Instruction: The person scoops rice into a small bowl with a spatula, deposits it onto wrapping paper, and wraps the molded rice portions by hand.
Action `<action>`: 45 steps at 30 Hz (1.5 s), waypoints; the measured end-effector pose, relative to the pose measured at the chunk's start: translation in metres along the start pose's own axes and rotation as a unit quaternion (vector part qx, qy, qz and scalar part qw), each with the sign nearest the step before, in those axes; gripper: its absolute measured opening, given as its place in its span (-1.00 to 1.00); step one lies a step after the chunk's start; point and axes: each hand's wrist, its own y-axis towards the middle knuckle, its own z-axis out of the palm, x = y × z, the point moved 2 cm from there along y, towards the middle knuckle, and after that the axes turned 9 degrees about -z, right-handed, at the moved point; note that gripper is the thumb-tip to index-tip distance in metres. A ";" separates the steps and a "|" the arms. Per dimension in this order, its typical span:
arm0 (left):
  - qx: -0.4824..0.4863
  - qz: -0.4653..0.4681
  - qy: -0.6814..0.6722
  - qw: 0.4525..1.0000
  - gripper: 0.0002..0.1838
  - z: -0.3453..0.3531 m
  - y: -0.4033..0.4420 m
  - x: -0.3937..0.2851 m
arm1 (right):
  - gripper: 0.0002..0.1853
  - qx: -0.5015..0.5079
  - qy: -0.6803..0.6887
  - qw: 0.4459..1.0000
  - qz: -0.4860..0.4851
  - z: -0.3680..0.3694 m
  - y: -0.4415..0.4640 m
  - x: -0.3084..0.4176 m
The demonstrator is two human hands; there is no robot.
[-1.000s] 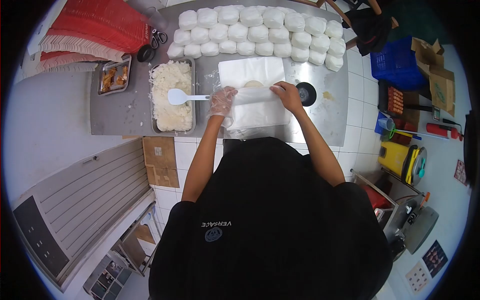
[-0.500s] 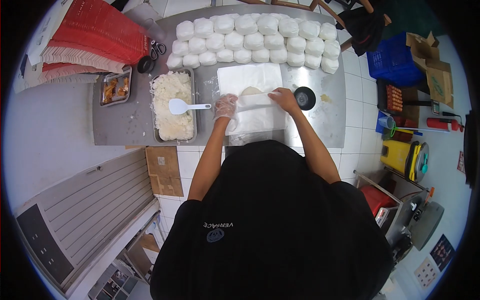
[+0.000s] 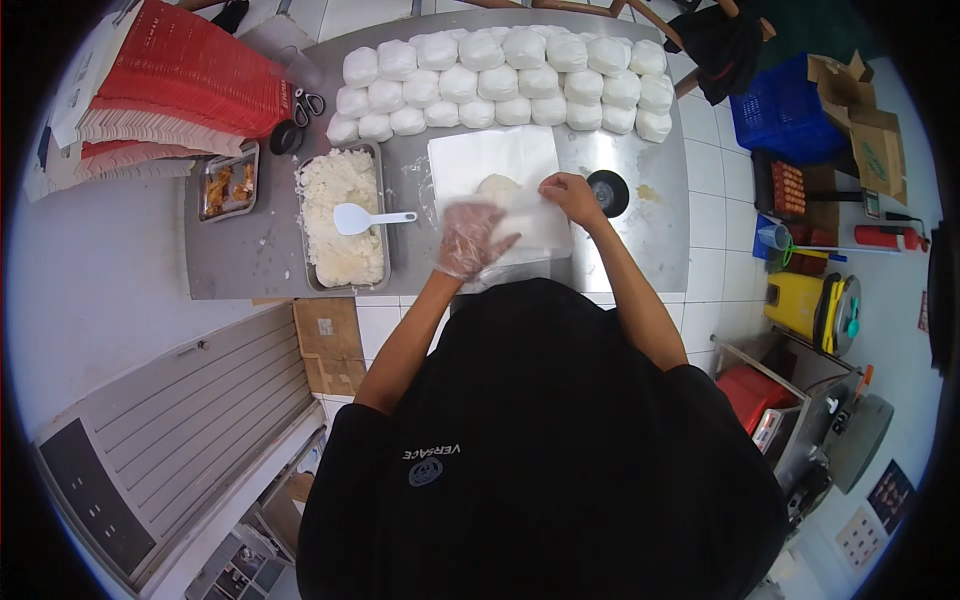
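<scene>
Pale mound [image 3: 498,186], apparently rice, on white paper [image 3: 490,150], just beyond my left hand [image 3: 468,240] | left: gloved, blurred, fingers spread | right hand [image 3: 572,198]: fingertips pinching paper | beyond both: wrapped bundles [image 3: 458,84], seemingly finished; I judge the mound not yet enclosed

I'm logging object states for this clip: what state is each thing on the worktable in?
Left hand: gloved, motion-blurred
Right hand: bare, fingers pinching paper
Wrapping paper: partly folded, unsealed
Pale mound: partly exposed
White bundles: wrapped, stacked
Rice tray: uncovered, filled
Rice paddle: lying on rice
Black bowl: open, contents unclear
</scene>
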 end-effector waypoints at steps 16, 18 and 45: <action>-0.103 -0.002 0.070 0.992 -0.63 0.048 0.016 0.005 | -0.52 -0.167 0.318 0.911 0.202 0.019 -0.037 0.013; -0.108 0.003 0.074 0.991 -0.63 0.047 0.017 0.006 | -0.51 -0.160 0.197 0.953 0.167 0.015 -0.024 -0.012; -0.118 0.065 -0.030 0.990 -0.62 0.043 0.024 0.026 | -0.75 -0.056 0.124 0.986 -0.093 0.001 0.036 0.018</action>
